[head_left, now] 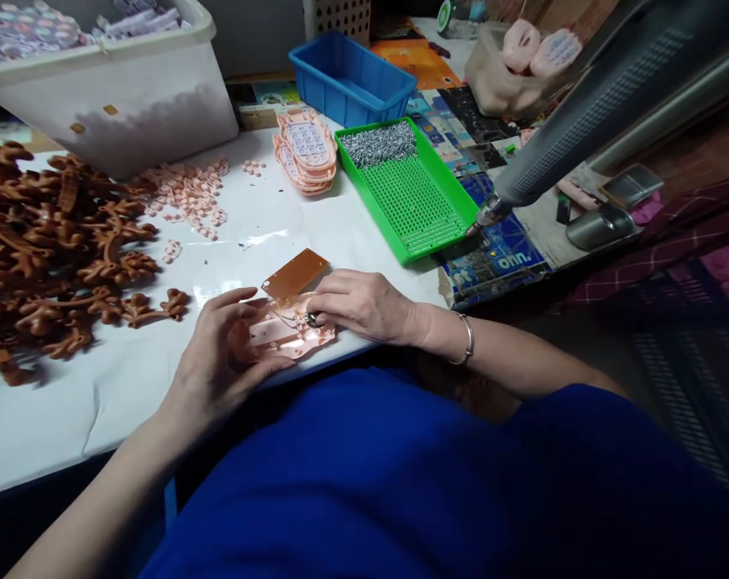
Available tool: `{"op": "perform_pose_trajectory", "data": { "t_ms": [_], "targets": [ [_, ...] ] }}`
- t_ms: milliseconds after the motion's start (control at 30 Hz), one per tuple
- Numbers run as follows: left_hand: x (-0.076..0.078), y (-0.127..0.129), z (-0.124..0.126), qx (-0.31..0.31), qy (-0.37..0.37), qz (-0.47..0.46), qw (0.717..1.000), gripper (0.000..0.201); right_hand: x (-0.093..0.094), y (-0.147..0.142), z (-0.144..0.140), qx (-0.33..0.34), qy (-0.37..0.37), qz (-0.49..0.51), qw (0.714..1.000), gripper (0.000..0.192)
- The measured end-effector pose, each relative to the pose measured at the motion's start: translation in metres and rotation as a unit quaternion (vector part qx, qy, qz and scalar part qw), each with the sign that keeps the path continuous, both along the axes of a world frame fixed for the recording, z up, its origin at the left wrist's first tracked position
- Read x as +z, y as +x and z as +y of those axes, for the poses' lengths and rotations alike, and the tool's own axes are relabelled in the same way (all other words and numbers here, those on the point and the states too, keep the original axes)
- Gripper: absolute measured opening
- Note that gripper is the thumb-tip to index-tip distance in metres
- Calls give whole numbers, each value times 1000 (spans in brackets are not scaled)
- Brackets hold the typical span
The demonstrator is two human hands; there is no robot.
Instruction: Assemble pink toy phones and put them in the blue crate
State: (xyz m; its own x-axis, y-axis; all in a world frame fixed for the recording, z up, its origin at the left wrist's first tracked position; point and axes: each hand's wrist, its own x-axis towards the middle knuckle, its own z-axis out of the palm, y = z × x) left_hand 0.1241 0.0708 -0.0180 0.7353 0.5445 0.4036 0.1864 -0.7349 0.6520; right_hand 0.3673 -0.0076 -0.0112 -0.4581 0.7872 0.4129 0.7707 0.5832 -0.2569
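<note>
A pink plastic shell (pixel 286 334) lies at the near edge of the white table (pixel 51 418). My left hand (pixel 223 358) cups its left side. My right hand (pixel 358 304) rests on its right end, fingertips on a small dark part with thin wires. A brown circuit board (pixel 294 275) tilts up from the shell just above my fingers. A silver bracelet (pixel 467 342) is on my right wrist.
Brown plastic sprues (pixel 56 241) are heaped at left, small pink keys (pixel 189 193) behind them. A stack of pink toy phones (pixel 307 149), a green screw tray (pixel 409 189), a blue bin (pixel 352 76), a white tub (pixel 117 88) and a hanging electric screwdriver (pixel 582 104) stand further back.
</note>
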Motion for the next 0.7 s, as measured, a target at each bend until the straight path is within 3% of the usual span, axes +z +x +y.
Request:
{"op": "perform_pose_trajectory", "data": {
  "t_ms": [167, 300, 433, 567, 700],
  "targets": [
    [-3, 1, 1, 7, -5, -11, 1000, 53, 16, 0, -1, 15, 40, -102, 994, 37],
    [-1, 1, 3, -4, 13, -7, 1000, 57, 24, -1, 1, 40, -8, -149, 988, 35],
    [4, 1, 3, -19, 55, 8, 998, 59, 19, -2, 4, 49, -40, -130, 989, 37],
    [16, 3, -8, -3, 159, 41, 986, 52, 13, -1, 1, 36, -48, -77, 995, 35],
    [28, 13, -23, 8, 298, 50, 953, 43, 21, 10, -3, 37, -39, 29, 998, 29]
  ]
}}
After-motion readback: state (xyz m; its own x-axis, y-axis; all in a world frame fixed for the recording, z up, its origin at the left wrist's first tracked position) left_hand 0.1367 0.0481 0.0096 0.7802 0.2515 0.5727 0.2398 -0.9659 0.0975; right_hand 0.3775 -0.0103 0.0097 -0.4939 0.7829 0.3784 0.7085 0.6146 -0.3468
